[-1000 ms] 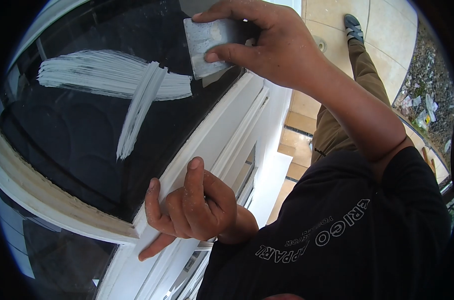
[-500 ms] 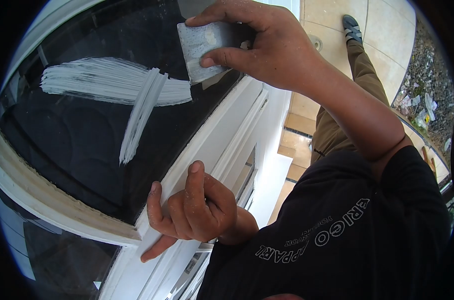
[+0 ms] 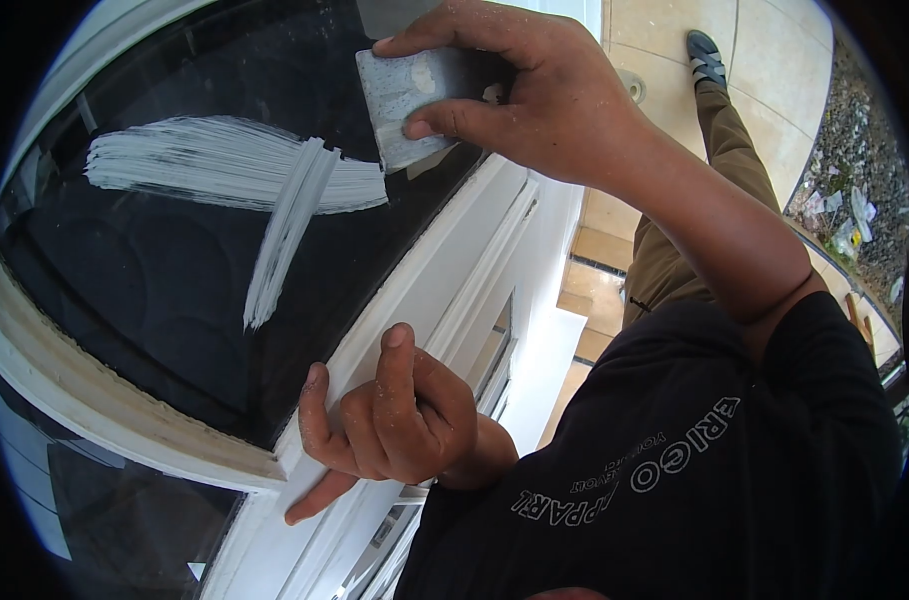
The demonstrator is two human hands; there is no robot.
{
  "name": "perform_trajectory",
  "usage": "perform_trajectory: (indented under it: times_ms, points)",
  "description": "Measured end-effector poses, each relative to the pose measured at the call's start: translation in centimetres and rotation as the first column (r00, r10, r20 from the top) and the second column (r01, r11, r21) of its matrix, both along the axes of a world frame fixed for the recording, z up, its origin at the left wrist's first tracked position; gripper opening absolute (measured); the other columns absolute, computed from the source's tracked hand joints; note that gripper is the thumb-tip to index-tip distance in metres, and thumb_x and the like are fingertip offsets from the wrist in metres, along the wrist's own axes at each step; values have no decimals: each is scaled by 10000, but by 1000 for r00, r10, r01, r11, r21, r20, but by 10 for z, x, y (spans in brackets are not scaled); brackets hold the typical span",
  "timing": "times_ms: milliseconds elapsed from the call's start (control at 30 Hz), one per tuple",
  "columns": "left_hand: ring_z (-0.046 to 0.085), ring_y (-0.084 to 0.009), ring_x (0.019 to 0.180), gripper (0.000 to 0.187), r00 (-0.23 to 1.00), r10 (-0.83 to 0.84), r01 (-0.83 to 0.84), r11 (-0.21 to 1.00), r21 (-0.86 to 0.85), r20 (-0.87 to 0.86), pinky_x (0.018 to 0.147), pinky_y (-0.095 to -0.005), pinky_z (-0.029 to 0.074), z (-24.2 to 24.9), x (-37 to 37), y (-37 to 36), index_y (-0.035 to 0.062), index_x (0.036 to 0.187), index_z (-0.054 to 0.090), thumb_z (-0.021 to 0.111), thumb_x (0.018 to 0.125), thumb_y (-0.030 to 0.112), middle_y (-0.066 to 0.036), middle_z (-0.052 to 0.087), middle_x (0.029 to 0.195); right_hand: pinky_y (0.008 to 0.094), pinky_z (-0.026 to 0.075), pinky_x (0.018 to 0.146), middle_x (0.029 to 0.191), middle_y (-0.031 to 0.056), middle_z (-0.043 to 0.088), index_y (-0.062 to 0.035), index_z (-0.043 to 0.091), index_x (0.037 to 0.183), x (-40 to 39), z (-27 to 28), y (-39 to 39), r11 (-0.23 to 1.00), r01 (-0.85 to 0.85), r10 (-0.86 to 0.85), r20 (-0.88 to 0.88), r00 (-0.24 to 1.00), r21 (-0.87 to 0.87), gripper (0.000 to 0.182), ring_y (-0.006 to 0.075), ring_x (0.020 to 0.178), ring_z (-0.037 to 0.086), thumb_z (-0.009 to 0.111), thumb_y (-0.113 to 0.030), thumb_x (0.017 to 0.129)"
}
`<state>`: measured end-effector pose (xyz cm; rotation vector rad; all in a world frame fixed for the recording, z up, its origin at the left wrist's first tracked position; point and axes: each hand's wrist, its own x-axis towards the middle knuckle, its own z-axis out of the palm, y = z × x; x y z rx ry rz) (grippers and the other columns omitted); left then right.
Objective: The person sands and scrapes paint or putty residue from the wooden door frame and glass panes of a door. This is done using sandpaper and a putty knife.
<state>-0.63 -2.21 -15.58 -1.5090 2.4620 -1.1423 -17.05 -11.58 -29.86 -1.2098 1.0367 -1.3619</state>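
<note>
My right hand (image 3: pixel 535 95) pinches a flat, square, grey-white scraper (image 3: pixel 405 100) between thumb and fingers. White smears and specks cover its face. Its edge is at the dark glass pane (image 3: pixel 165 290), close to the end of a broad white streak (image 3: pixel 205 165). A narrower white streak (image 3: pixel 290 235) crosses that one on the glass. Lower down, my left hand (image 3: pixel 405 425) is empty, its fingers apart and partly bent, with pale dust on them. One of its fingers lies along the white window frame (image 3: pixel 375 310).
A curved cream frame (image 3: pixel 125 400) borders the pane, with another glass panel (image 3: pixel 135 520) below. At upper right, my shoe (image 3: pixel 707 60) stands on the tiled floor (image 3: pixel 665 30). Beyond the tiles lies gravel (image 3: pixel 855 130) with scraps of litter (image 3: pixel 860 215).
Almost nothing differs. The glass, the streaks and both hands sit very slightly farther right and lower in view; the scraper keeps its place against the pane.
</note>
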Motion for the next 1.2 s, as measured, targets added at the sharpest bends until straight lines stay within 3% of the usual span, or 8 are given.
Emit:
perform_trajectory:
  times_ms: [533,633,733,800,900,1033,1100,1200]
  points:
    - [644,-184,1039,30,1000,-30,30,1000,-2,-8,1054,-642,-229,-1,1,-1,236,850,735,756,864,219,131,501,586,296,515,608,990,105,700,-94,630,1135,-4,8,5,999,-25,24,-39,999,-26,380,218,705,660,789,-82,790]
    - [646,-187,1037,30,1000,-24,24,1000,1,0,1055,-640,-229,1,1,0,237,854,734,753,867,216,129,504,587,294,513,613,985,105,698,-95,631,1135,2,4,6,996,-69,67,39,997,61,388,215,699,656,798,-95,785]
    - [646,-188,1040,38,1000,-18,18,1000,6,-9,1056,-640,-229,0,0,0,237,850,733,757,863,211,128,506,587,293,518,627,983,106,697,-95,627,1139,9,-1,9,999,-28,32,-123,992,37,399,213,714,664,804,-109,782]
    - [646,-190,1041,39,1000,-20,20,1000,2,-1,1054,-642,-230,0,2,0,237,850,733,755,862,208,125,509,588,283,580,694,1066,75,709,-142,691,1143,26,-12,12,975,184,-199,-122,972,-123,404,206,864,719,822,-172,762]
    - [645,-188,1042,44,999,-39,39,999,0,-12,1055,-642,-229,-1,1,0,237,849,733,757,860,202,125,509,589,292,576,705,1059,69,710,-140,693,1141,26,-12,14,988,155,-157,-136,978,-21,412,211,890,716,828,-167,753]
    - [645,-189,1042,48,1000,-27,27,1000,3,-7,1055,-640,-230,0,1,0,236,849,733,754,860,195,124,518,591,289,573,702,1053,65,710,-140,694,1139,27,-12,15,978,174,-187,-113,976,-111,413,205,895,716,830,-165,750]
    - [645,-190,1042,54,999,-37,37,999,4,-6,1054,-641,-231,0,0,0,236,846,731,754,860,189,125,530,599,285,566,694,1031,56,710,-142,695,1135,24,-8,15,990,144,-143,-122,982,5,416,202,881,711,834,-163,744]
    - [646,-193,1038,57,999,-36,36,999,1,0,1053,-640,-234,0,3,0,235,847,733,753,859,183,121,542,607,270,555,661,1005,60,707,-141,695,1135,30,-11,16,977,176,-190,-120,974,-122,412,189,806,704,833,-163,748]
